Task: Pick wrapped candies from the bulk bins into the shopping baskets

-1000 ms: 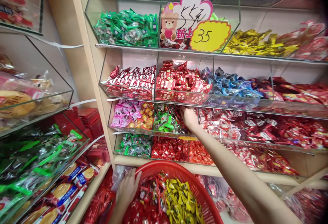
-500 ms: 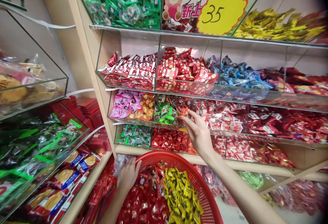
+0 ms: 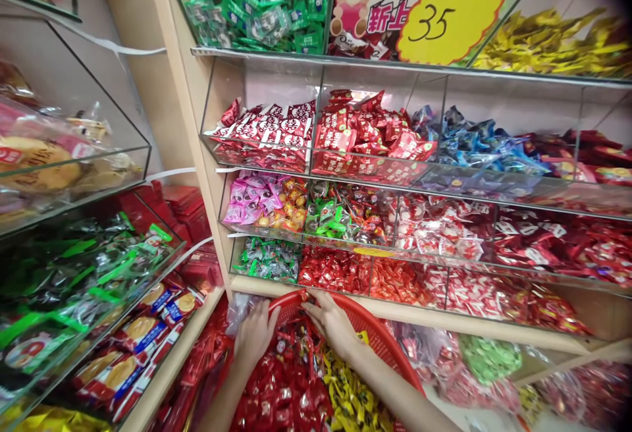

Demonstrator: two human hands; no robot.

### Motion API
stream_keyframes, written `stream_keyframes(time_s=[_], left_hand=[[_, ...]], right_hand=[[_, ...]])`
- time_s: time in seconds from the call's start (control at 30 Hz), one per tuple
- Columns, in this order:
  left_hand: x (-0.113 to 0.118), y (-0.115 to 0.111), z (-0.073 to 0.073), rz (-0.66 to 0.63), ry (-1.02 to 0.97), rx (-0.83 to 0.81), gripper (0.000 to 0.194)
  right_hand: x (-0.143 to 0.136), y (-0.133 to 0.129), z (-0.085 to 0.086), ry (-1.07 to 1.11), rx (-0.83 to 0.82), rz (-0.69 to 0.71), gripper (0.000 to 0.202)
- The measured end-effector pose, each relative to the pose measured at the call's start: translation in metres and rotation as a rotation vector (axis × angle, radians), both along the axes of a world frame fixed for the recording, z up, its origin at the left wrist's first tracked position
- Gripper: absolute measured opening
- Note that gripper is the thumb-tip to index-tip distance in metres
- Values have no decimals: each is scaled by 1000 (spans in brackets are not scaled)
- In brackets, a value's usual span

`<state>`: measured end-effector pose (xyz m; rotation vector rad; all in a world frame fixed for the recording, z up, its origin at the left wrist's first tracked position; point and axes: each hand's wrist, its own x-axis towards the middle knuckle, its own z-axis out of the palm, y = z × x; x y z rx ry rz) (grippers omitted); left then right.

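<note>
A red plastic basket [image 3: 395,346] at the bottom centre holds red-wrapped candies [image 3: 281,386] on the left and yellow-wrapped candies [image 3: 350,389] on the right. My left hand [image 3: 257,330] rests at the basket's far left rim, its fingers apart and nothing seen in them. Over the far part of the basket is my right hand [image 3: 328,320], its fingers bent near the rim. A small reddish wrapped piece shows at its fingertips; how firmly it is held is hard to tell.
Shelves with clear bins rise in front, holding green candies [image 3: 261,7], red packets [image 3: 365,129] and blue packets [image 3: 474,142]. A yellow price sign [image 3: 451,22] hangs above. Slanted bins of green packets [image 3: 89,274] stand at the left. Bagged goods [image 3: 488,356] lie under the shelf.
My right hand has come down and left from the candy bins to the basket. My left hand stays at the rim. The view has shifted slightly, so the shelves appear farther right.
</note>
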<state>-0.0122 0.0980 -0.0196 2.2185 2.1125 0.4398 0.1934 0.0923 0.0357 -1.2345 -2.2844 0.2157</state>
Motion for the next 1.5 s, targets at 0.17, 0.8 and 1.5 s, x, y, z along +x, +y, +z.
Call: stream_keyframes(time_s=[0.17,0.8,1.5], left_hand=[[-1,1,-1,-5,-5,-2,50],[2,-1,5,13,-5,-49,48],[-1,0,0,-10,4,-16,49]], right_hand=[[-6,4,-16,-110,52,-2,30],[-1,-12,-15,-184,207,28,34],[-33,-24,-64,-255,179,235,26]])
